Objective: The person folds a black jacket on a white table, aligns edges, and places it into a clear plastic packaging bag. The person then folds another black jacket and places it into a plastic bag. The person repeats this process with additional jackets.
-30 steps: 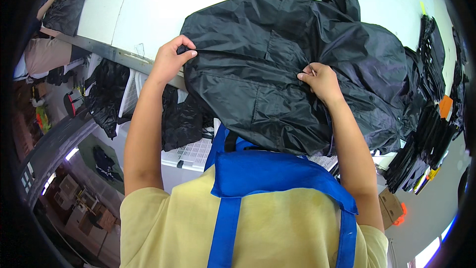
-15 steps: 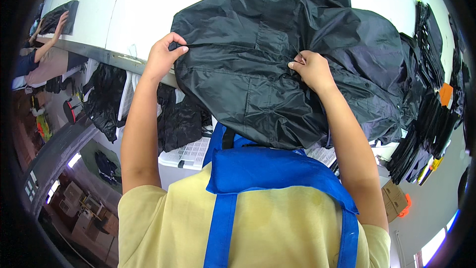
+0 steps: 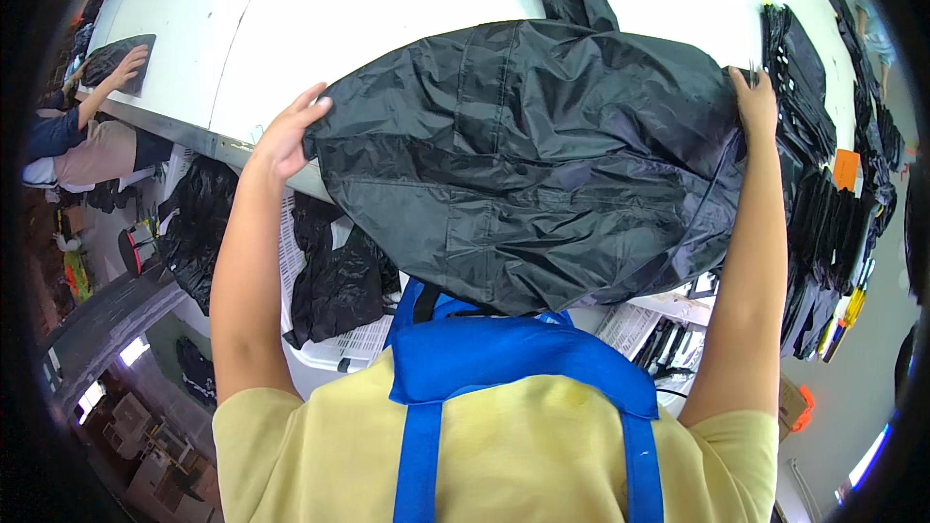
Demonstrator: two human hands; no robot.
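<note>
Left hand (image 3: 283, 138) touches one end of the black cloth (image 3: 552, 155), right hand (image 3: 759, 108) the other; I cannot tell if either grip is closed

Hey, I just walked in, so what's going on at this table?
A person in a yellow top and blue apron has a large black fabric piece spread across the near edge of a white table. The left hand is at its left end, the right hand at its right end. Far left, a co-worker's hand is at another dark piece. Black bundles hang at right.
</note>
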